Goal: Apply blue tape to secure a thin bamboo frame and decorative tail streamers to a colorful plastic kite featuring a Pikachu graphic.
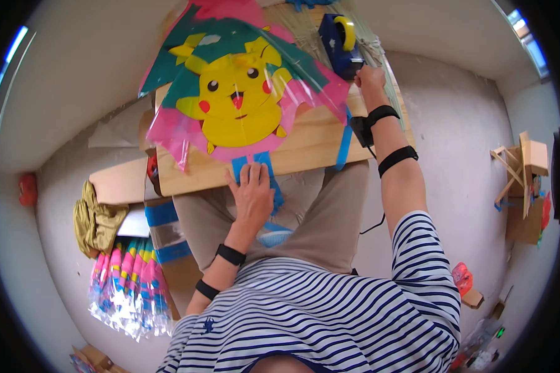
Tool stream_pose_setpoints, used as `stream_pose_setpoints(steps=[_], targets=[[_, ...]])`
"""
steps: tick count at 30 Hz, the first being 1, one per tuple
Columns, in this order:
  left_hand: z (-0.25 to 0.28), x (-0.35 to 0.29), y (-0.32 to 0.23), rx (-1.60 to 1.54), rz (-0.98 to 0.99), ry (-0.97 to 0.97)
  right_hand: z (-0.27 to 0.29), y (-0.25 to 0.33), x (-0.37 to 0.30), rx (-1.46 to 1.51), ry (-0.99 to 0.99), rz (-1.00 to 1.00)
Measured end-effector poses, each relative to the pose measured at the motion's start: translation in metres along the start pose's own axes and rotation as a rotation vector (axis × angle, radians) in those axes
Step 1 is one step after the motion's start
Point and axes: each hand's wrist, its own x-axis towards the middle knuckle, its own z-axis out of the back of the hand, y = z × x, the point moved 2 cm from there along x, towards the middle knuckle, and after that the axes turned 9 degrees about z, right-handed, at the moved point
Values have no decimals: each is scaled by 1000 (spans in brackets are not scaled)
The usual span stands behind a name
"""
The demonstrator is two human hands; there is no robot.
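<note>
A pink and green kite (168,124) with a large yellow cartoon figure lies over the wooden table (199,177). At the table's front edge, my left hand (253,193) rests with fingers stretched out and lying on the kite's blue tail strip (262,160), just below the figure. My right hand (371,78) is closed at the near end of a dark blue tape dispenser (336,46), which carries a yellow-rimmed roll of tape (346,33). Whatever its fingers pinch is hidden.
Another blue strip (344,146) hangs over the table's front edge at the right. Thin pale sticks (373,46) lie around the dispenser. To the lower left are a bundle of folded kites in clear plastic (127,280), an olive cloth (96,217) and a blue-taped cardboard box (177,273).
</note>
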Motion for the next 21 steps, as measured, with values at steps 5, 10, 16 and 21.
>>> stream_pose_setpoints(steps=[5, 10, 16, 21], targets=[[-1, 7, -3, -34, -31, -42, 11, -30, 59, -912, 417, 414], [-4, -1, 5, -94, -35, -96, 39, -32, 2, -503, 167, 144], [-15, -9, 6, -51, -26, -70, 36, 69, -140, -232, 898, 743], [-13, -7, 4, -124, 21, -46, -21, 53, -217, -582, 1245, 1409]])
